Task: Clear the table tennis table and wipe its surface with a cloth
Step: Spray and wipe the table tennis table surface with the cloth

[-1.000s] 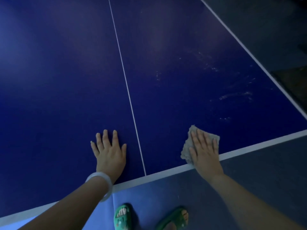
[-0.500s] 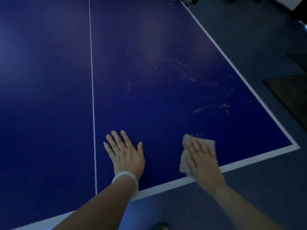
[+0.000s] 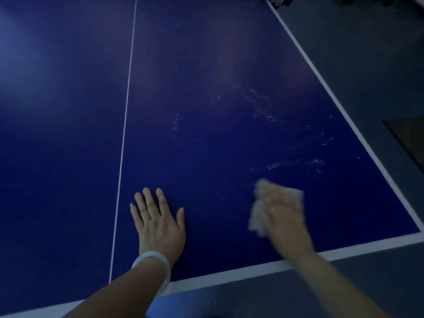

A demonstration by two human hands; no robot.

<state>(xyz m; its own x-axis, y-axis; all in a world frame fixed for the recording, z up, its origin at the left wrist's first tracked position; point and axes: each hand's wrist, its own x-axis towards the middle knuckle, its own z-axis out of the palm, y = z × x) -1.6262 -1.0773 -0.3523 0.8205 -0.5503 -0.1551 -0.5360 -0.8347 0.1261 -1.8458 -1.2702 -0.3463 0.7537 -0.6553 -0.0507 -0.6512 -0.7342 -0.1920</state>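
Cloth [image 3: 257,216] flat under right hand [image 3: 284,216], on table [image 3: 206,111]

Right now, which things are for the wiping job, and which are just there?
For the job:
- cloth under the right hand
- blue table with pale smears
- left hand, flat on the table

Just there:
- white bangle
- dark mat on the floor

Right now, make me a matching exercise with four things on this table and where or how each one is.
Things:
1. left hand
2. cloth
3. bracelet
4. pale smears

States:
A. pressed under the right hand
B. around the left wrist
C. flat on the table, fingers spread
D. on the blue surface beyond the cloth

Pairs: 1-C, 2-A, 3-B, 4-D
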